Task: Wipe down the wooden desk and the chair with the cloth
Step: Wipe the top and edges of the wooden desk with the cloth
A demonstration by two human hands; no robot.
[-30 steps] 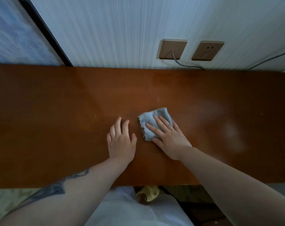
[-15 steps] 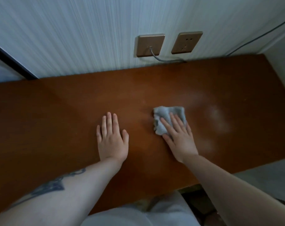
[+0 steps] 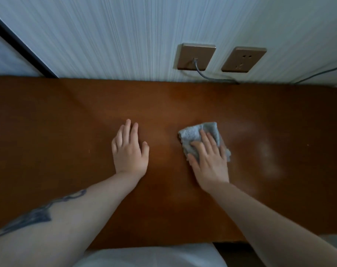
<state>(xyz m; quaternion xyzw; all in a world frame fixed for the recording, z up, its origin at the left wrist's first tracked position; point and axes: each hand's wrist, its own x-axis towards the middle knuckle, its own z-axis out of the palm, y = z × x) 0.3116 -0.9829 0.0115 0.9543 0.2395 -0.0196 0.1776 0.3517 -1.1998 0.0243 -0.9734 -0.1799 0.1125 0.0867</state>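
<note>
**Two hands flat on a wooden desk, one pressing a grey cloth**

A pale wall (image 3: 125, 35) with fine vertical stripes fills the upper part of the frame, and a dark diagonal frame edge (image 3: 21, 47) cuts across its upper left corner. Below it, the brown wooden desk (image 3: 48, 132) spans the whole width of the picture through the middle band, its back edge meeting the wall. A faint whitish, dusty-looking smear (image 3: 267, 157) shows on the desk surface at the right of the frame.

Both forearms reach in from the bottom corners. The one at lower left carries a dark tattoo (image 3: 34, 214). A strip of white fabric (image 3: 148, 255) runs along the bottom centre, below the desk's near edge.

The left hand (image 3: 129, 151) lies palm down on the bare wood just left of centre, fingers straight and close together, gripping nothing. The right hand (image 3: 210, 162), right of centre, rests palm down with straight, spread fingers on the grey cloth (image 3: 194, 135); it presses the cloth to the desk rather than clutching it. The cloth is crumpled, and its upper left part shows beyond the fingertips, with a bit of its edge showing to the right of the hand. The two hands are apart, with bare wood between them.

On the wall at upper right sit two tan socket plates side by side. The left plate (image 3: 195, 56) has a grey cable (image 3: 204, 75) plugged in, trailing down to the right along the desk's back edge. The right plate (image 3: 243, 59) shows open pin holes.
</note>
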